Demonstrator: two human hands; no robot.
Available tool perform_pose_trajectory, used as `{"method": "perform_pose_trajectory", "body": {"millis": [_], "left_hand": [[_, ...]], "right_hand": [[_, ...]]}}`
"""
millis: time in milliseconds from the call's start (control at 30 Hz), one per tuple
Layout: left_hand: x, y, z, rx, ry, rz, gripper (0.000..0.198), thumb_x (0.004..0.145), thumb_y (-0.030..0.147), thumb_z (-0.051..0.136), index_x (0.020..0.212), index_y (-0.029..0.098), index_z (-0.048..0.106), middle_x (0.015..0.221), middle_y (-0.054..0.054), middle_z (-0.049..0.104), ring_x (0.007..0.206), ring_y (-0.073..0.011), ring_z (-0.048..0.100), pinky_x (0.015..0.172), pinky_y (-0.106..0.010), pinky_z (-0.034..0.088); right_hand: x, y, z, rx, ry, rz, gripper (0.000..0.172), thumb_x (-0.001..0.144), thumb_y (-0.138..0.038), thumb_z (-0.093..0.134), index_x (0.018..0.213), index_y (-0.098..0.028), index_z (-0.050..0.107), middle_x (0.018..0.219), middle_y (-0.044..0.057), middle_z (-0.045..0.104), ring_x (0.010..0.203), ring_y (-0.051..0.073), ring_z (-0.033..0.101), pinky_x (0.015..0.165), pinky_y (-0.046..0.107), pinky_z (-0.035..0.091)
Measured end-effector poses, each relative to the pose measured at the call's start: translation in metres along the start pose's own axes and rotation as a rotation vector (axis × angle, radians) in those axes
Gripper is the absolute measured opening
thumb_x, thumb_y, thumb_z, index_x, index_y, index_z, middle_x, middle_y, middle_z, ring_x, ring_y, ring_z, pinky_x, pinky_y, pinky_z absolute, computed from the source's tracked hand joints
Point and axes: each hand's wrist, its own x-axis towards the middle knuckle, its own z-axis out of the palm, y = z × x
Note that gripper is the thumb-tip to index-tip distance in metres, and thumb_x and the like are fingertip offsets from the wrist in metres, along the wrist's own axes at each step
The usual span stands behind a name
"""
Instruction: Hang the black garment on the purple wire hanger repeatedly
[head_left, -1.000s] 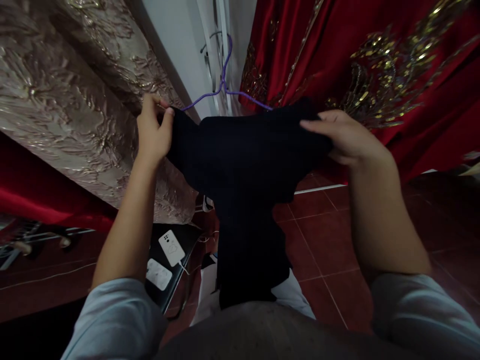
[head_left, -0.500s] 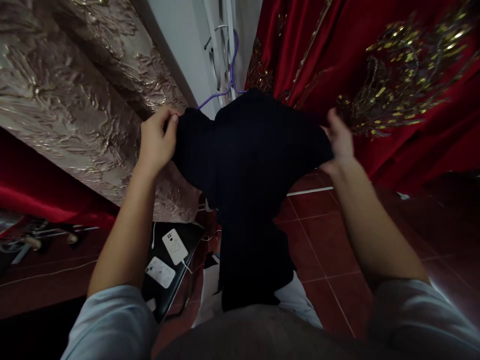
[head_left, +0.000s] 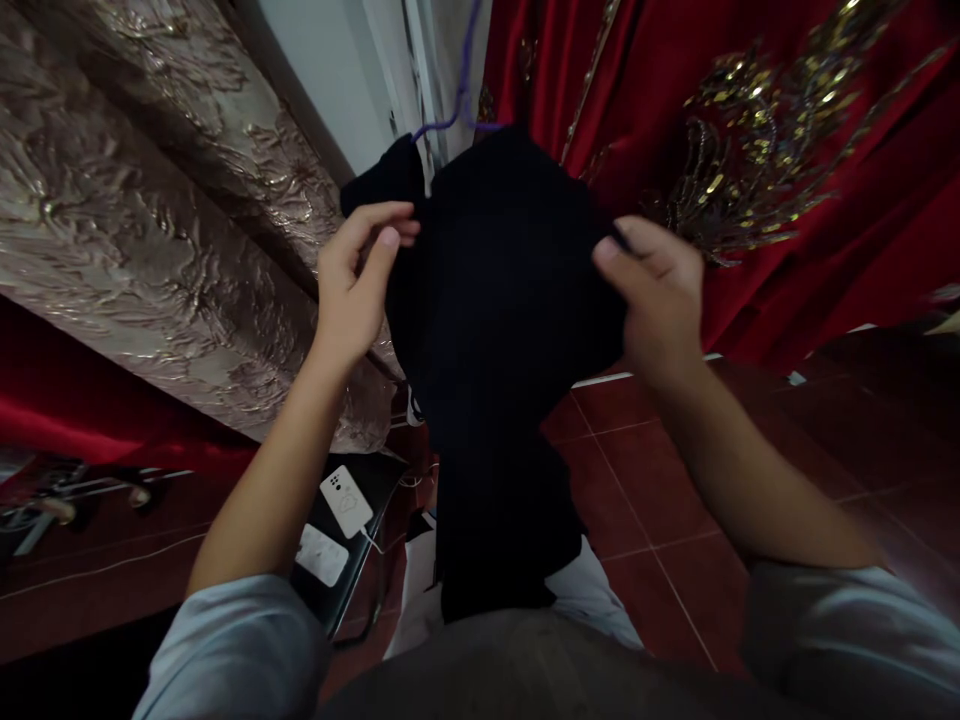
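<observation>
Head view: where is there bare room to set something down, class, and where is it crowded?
Free: the red-tiled floor, bordered by the dark garment, the right forearm and the red cloth beyond. Crowded: the black surface bearing two white phones, and the top, where purple hanger and patterned cloth cluster near the garment.

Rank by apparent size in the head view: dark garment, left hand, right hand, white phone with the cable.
1. Dark garment
2. Left hand and right hand: too alike to rank
3. White phone with the cable

We can read no text, number or brand; the drawing (head_left: 347, 504) on one phone (head_left: 339, 489) is unclear to us.
</observation>
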Motion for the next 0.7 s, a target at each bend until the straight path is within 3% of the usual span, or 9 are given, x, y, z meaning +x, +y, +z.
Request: {"method": "perform_pose_trajectory", "body": {"millis": [100, 167, 233, 300, 367, 433, 500, 600, 700], "left_hand": [[-0.022, 0.013, 0.002, -0.281, -0.012, -0.226, 0.037, 0.104, 0.045, 0.047, 0.129, 0.022, 0.060, 0.115, -0.009, 0.071, 0.099, -0.0217, 0.073, 0.094, -0.041, 0.059], [-0.041, 0.022, -0.001, -0.297, -0.035, -0.399, 0.038, 0.099, 0.043, 0.055, 0.131, 0.023, 0.058, 0.117, -0.009, 0.069, 0.095, -0.0212, 0.073, 0.083, -0.036, 0.061], [-0.064, 0.029, -0.011, -0.266, -0.102, -0.541, 0.044, 0.091, 0.036, 0.065, 0.132, 0.023, 0.059, 0.115, -0.008, 0.069, 0.089, -0.0202, 0.071, 0.071, -0.031, 0.060], [-0.087, 0.035, -0.025, -0.246, -0.192, -0.641, 0.047, 0.086, 0.030, 0.067, 0.132, 0.025, 0.061, 0.107, -0.007, 0.069, 0.081, -0.0188, 0.069, 0.062, -0.028, 0.056], [-0.105, 0.038, -0.040, -0.196, -0.304, -0.687, 0.041, 0.086, 0.029, 0.065, 0.127, 0.026, 0.064, 0.097, -0.005, 0.068, 0.075, -0.0180, 0.065, 0.058, -0.027, 0.052], [-0.116, 0.040, -0.055, -0.103, -0.391, -0.679, 0.034, 0.089, 0.031, 0.062, 0.122, 0.027, 0.066, 0.091, -0.004, 0.067, 0.073, -0.0187, 0.063, 0.058, -0.028, 0.050], [-0.119, 0.039, -0.067, 0.001, -0.430, -0.630, 0.029, 0.091, 0.033, 0.062, 0.120, 0.028, 0.067, 0.092, -0.004, 0.068, 0.079, -0.0206, 0.064, 0.064, -0.031, 0.052], [-0.112, 0.030, -0.082, 0.135, -0.390, -0.519, 0.023, 0.092, 0.034, 0.061, 0.112, 0.028, 0.071, 0.091, -0.004, 0.069, 0.085, -0.0228, 0.064, 0.078, -0.036, 0.053], [-0.103, 0.012, -0.096, 0.171, -0.240, -0.430, 0.016, 0.088, 0.030, 0.062, 0.098, 0.027, 0.075, 0.093, -0.003, 0.072, 0.087, -0.0238, 0.065, 0.084, -0.039, 0.053]], "right_hand": [[-0.035, -0.010, 0.025, -0.206, -0.428, -0.122, 0.029, 0.092, -0.050, 0.064, 0.105, -0.024, 0.067, 0.099, 0.007, 0.069, 0.091, 0.025, 0.066, 0.083, 0.041, 0.054], [-0.047, -0.014, 0.038, -0.302, -0.807, -0.163, 0.043, 0.090, -0.058, 0.066, 0.114, -0.023, 0.067, 0.101, 0.009, 0.071, 0.089, 0.026, 0.066, 0.079, 0.041, 0.053], [-0.046, -0.012, 0.042, -0.270, -1.003, -0.175, 0.043, 0.093, -0.061, 0.061, 0.111, -0.022, 0.069, 0.102, 0.008, 0.072, 0.092, 0.025, 0.068, 0.082, 0.040, 0.054], [-0.032, -0.001, 0.040, -0.198, -0.940, -0.161, 0.038, 0.100, -0.057, 0.053, 0.108, -0.024, 0.070, 0.107, 0.006, 0.073, 0.100, 0.023, 0.069, 0.092, 0.039, 0.053], [-0.016, 0.018, 0.035, -0.221, -0.712, -0.139, 0.034, 0.100, -0.051, 0.054, 0.118, -0.027, 0.069, 0.121, 0.006, 0.071, 0.113, 0.024, 0.066, 0.102, 0.041, 0.051], [-0.005, 0.044, 0.033, -0.323, -0.550, -0.137, 0.049, 0.093, -0.047, 0.065, 0.137, -0.027, 0.061, 0.143, 0.010, 0.060, 0.133, 0.031, 0.056, 0.113, 0.049, 0.044], [-0.002, 0.070, 0.036, -0.352, -0.581, -0.141, 0.062, 0.089, -0.045, 0.070, 0.146, -0.026, 0.055, 0.154, 0.012, 0.049, 0.145, 0.034, 0.045, 0.121, 0.054, 0.036], [-0.005, 0.099, 0.043, -0.242, -0.695, -0.107, 0.033, 0.095, -0.048, 0.062, 0.117, -0.025, 0.070, 0.140, 0.011, 0.058, 0.137, 0.029, 0.053, 0.120, 0.051, 0.037], [-0.004, 0.110, 0.046, -0.142, -0.528, -0.051, 0.028, 0.091, -0.052, 0.065, 0.093, -0.024, 0.065, 0.113, 0.008, 0.063, 0.114, 0.024, 0.062, 0.108, 0.044, 0.048]]}}
